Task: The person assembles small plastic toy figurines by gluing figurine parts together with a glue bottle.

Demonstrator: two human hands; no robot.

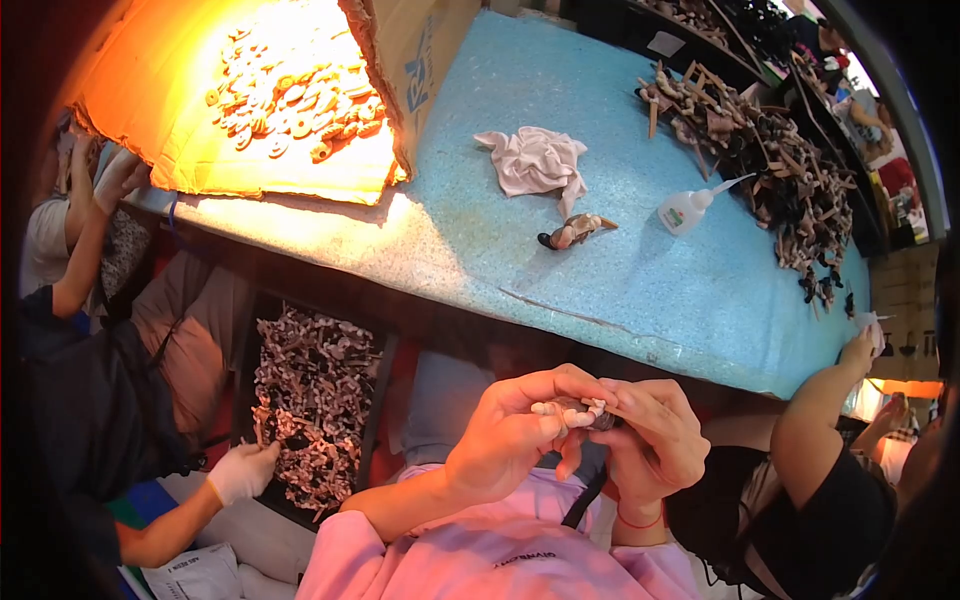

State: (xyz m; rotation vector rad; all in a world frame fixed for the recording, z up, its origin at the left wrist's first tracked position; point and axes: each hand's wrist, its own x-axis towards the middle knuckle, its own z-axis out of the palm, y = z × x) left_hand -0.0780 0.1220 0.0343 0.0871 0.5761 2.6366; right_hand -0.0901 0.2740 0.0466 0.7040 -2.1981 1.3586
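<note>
Just off the table's near edge, my left hand (505,430) and my right hand (655,440) meet around a small figurine (572,413). It shows pale limbs and a darker part, partly hidden by my fingers. Both hands are closed on it, with fingertips pinching it from each side. Ahead on the table lies another small figurine (575,232) in brown and cream with a black end. Behind it is a crumpled pinkish-white cloth (530,162). To its right a white squeeze bottle (680,212) with a long thin nozzle stands tilted.
Many figurines are heaped (790,175) at the table's right. A brightly lit cardboard box (290,185) of small parts stands at the far left. At lower left, a co-worker's gloved hand (245,472) touches a black tray (372,400) of pieces. Another person's arm (815,400) is at right.
</note>
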